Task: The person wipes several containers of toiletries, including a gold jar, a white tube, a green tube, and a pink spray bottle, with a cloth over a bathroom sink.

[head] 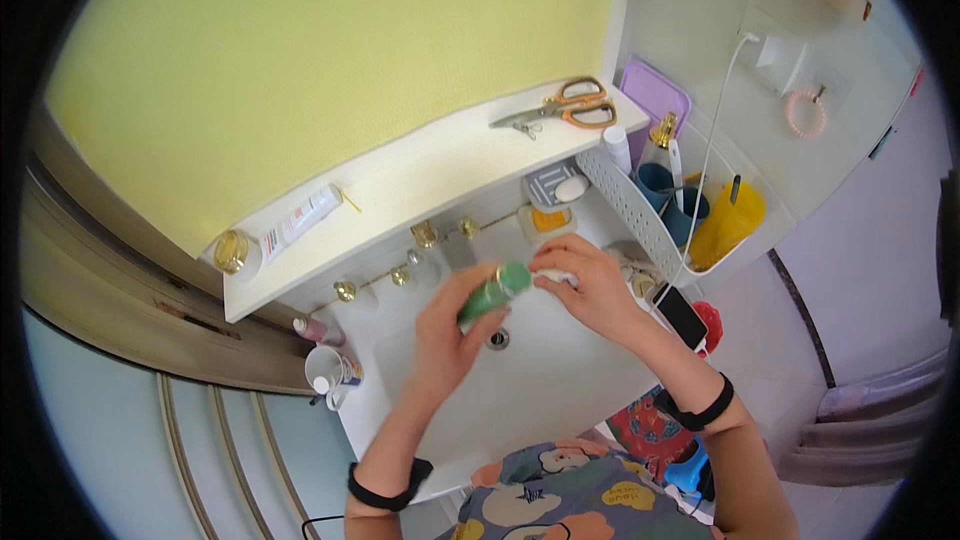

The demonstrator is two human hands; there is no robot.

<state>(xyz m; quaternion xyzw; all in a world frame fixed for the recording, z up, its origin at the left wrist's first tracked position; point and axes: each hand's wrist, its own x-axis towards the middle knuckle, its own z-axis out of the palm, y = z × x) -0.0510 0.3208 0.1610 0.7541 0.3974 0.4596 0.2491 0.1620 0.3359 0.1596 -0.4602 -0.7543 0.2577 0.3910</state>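
Note:
My left hand [454, 330] is closed around a green bottle [487, 298] with a green cap, tilted over the white washbasin [457, 390]. Close beside the bottle's cap, my right hand [589, 281] pinches a small white item [556, 277], perhaps a wipe or cotton pad; its exact kind is unclear. The basin's drain [497, 339] shows between and below the hands. Behind them lie an orange bar of soap [550, 220] in a dish and a white soap bar [571, 188] on a grey soap dish [541, 178].
Orange-handled scissors [589, 103], a white tube [300, 221] and a gold-lidded jar [232, 251] stand or lie on the white shelf [420, 165]. A white basket [630, 214] holds cups and bottles at right. A phone [681, 317] with a cable and a mug [330, 367] flank the basin.

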